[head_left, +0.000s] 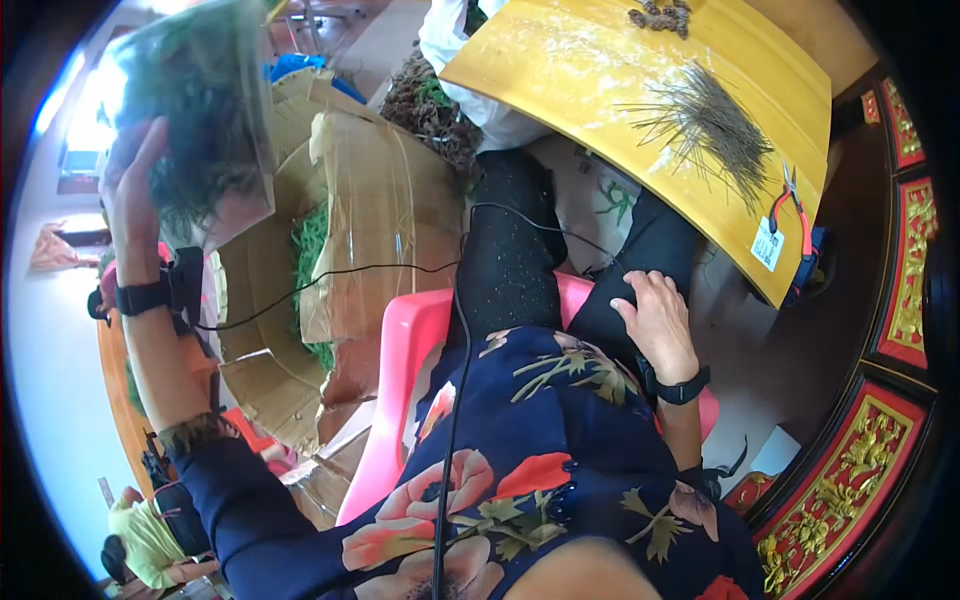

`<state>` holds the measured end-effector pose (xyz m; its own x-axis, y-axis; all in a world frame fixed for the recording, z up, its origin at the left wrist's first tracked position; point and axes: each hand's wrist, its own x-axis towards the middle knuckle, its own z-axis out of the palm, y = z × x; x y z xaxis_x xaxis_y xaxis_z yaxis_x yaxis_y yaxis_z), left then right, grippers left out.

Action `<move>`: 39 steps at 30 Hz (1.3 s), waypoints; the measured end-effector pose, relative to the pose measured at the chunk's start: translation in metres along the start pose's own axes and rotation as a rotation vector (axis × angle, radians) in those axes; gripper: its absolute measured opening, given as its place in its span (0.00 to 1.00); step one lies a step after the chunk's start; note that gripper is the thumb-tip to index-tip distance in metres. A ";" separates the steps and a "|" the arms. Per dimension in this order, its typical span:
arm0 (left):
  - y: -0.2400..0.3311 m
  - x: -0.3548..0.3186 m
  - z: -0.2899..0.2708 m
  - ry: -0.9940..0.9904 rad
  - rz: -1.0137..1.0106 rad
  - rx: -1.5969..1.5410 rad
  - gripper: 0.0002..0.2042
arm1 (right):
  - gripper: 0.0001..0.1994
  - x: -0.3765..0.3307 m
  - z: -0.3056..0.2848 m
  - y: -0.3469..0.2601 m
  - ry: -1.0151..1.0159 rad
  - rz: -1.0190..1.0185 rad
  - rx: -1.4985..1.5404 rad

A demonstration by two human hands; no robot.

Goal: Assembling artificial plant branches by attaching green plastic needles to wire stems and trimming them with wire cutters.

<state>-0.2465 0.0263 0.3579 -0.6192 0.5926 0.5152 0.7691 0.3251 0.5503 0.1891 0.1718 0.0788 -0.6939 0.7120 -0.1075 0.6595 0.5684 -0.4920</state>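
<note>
At the upper left my left hand point(138, 195) is raised, closed on a clear plastic bag point(225, 110) with dark green artificial foliage inside. The bag is partly blurred, and some of my fingers are hidden behind it. My right hand point(657, 325) lies on my right thigh, thumb apart from the fingers and nothing in it. Below the raised bag stands an open cardboard box point(370, 190) with torn flaps, green foliage point(313, 245) showing inside. A yellow board point(560, 85) at the upper right carries a bundle of thin dark wires point(715, 130) and red-handled pliers point(790, 195).
Small pine cones point(660, 18) sit on the board's far edge. A white bag point(490, 110) and a brown heap point(430, 115) lie beyond the box. A black cable point(350, 268) runs from my left wrist. Carved red-and-gold panels point(845, 480) line the right. Another person point(150, 535) is at lower left.
</note>
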 end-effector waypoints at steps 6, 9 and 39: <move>-0.206 0.027 -0.093 0.412 -0.466 -0.452 0.12 | 0.15 0.015 0.022 -0.011 -0.047 -0.008 -0.002; -0.277 0.015 -0.104 0.520 -0.546 -0.544 0.10 | 0.14 0.022 0.033 -0.012 -0.044 -0.013 0.010; -0.262 0.001 -0.132 0.095 -0.412 0.054 0.08 | 0.11 0.030 0.031 0.026 0.060 0.018 -0.026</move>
<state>-0.4695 -0.1557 0.3011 -0.8864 0.3353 0.3192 0.4600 0.5602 0.6889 0.1767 0.1957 0.0362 -0.6638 0.7452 -0.0642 0.6797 0.5651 -0.4677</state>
